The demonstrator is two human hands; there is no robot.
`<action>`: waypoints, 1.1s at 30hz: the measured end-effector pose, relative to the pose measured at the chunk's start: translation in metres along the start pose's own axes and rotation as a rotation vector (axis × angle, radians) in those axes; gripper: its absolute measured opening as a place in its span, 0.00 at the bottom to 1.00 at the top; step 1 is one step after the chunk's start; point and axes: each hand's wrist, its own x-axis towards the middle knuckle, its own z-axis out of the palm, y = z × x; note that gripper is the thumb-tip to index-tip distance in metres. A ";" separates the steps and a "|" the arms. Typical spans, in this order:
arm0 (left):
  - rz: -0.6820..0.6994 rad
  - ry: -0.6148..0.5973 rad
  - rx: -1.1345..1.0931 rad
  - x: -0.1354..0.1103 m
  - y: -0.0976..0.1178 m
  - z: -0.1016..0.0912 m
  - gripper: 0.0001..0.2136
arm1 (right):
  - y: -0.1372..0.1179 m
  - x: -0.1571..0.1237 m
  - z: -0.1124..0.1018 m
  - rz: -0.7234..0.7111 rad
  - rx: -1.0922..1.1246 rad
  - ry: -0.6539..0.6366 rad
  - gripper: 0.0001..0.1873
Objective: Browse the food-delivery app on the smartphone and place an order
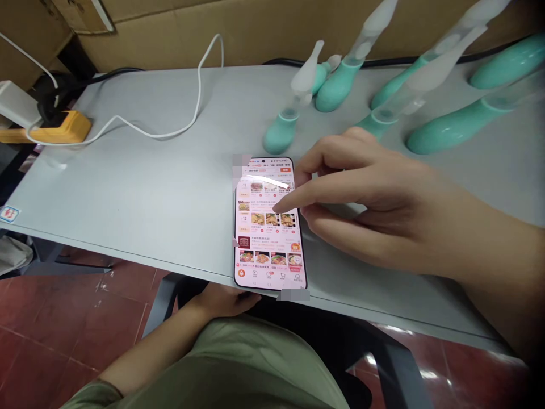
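Note:
A smartphone point(268, 227) lies face up at the table's front edge, its lit screen showing rows of food pictures and small text. Over its right side reaches my right hand point(361, 199), the index fingertip at the screen, touching or just above it. The other fingers are bent and apart, and the hand holds nothing. My left hand point(223, 300) rests low in my lap, at the table's front edge. One of its digits is stretched out with nothing seen in it; the table edge hides part of the hand.
Several teal squeeze bulbs with clear, white-tipped nozzles, one upright bulb point(281, 133) nearest the phone, stand at the back right of the grey table point(140, 187). A white cable point(157, 135) winds across the left. At the far left is a yellow power strip point(72, 128) with plugs.

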 end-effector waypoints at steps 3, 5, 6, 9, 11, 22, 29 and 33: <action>0.004 -0.001 -0.010 0.000 -0.001 0.001 0.24 | -0.002 0.000 0.001 0.042 0.010 0.005 0.14; 0.000 -0.005 -0.016 0.000 -0.001 0.002 0.23 | -0.003 0.000 0.001 0.068 0.015 0.009 0.14; -0.003 -0.009 -0.016 0.000 -0.001 0.002 0.23 | -0.002 0.000 0.001 0.074 0.015 0.011 0.14; -0.010 -0.015 -0.003 -0.001 -0.001 0.004 0.22 | -0.001 -0.001 0.001 0.076 0.009 0.008 0.14; -0.007 -0.009 0.014 -0.001 -0.001 0.004 0.21 | 0.000 -0.001 0.001 0.074 0.006 0.003 0.13; 0.005 0.010 0.014 -0.002 -0.001 0.004 0.22 | 0.002 0.001 0.007 0.126 -0.006 0.019 0.13; -0.010 -0.011 -0.011 -0.004 -0.003 0.010 0.22 | 0.004 0.001 0.016 0.214 -0.023 0.040 0.20; 0.009 -0.004 -0.007 -0.002 -0.002 0.007 0.22 | 0.007 0.001 0.018 0.222 -0.039 0.004 0.21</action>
